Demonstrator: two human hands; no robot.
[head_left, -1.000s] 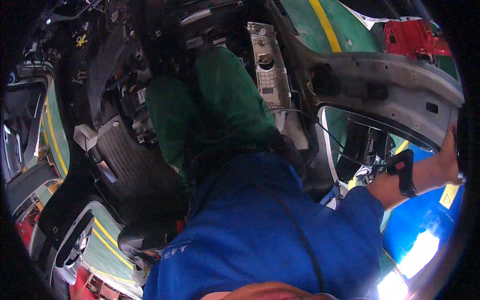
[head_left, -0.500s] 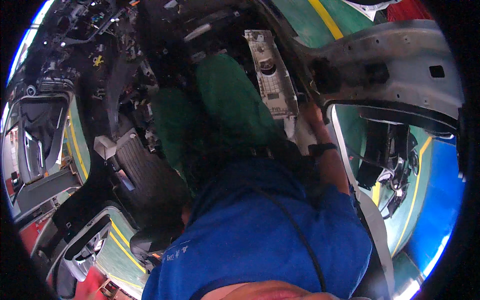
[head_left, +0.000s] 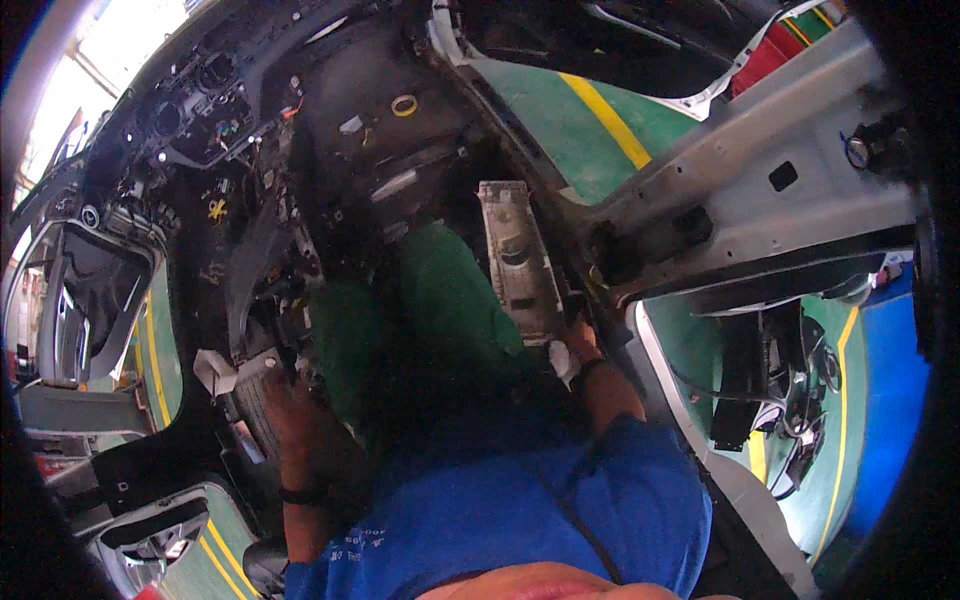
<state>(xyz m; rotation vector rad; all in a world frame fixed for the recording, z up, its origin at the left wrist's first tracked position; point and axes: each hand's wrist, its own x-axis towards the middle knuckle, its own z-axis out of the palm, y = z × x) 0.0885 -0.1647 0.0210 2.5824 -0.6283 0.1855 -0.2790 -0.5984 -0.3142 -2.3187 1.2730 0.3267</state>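
I sit in a stripped car body, my green-trousered legs stretched forward. A long beige plastic trim panel (head_left: 520, 262), with an oval cutout, lies beside my right leg. At its lower right end is my right hand (head_left: 583, 342), its fingers in shadow, so I cannot make out a grip. A pale piece (head_left: 561, 362) sits just under the panel's end. My left hand (head_left: 288, 405) reaches over a grey ribbed panel (head_left: 250, 395) on my left. Motion and dim light smear its fingers. A white block-like part (head_left: 214, 371) stands at the ribbed panel's far left corner.
A bare metal pillar (head_left: 740, 195) crosses the right side above the door opening. Ahead lie the dark car floor and a yellow tape ring (head_left: 404, 105). Exposed dashboard framing (head_left: 205, 100) fills the far left. Dark removed parts (head_left: 780, 385) rest on the green floor outside.
My left hand has come into view and moved forward over the ribbed panel. The view has tilted up, showing more of the front. My right hand stays beside the trim panel's end.
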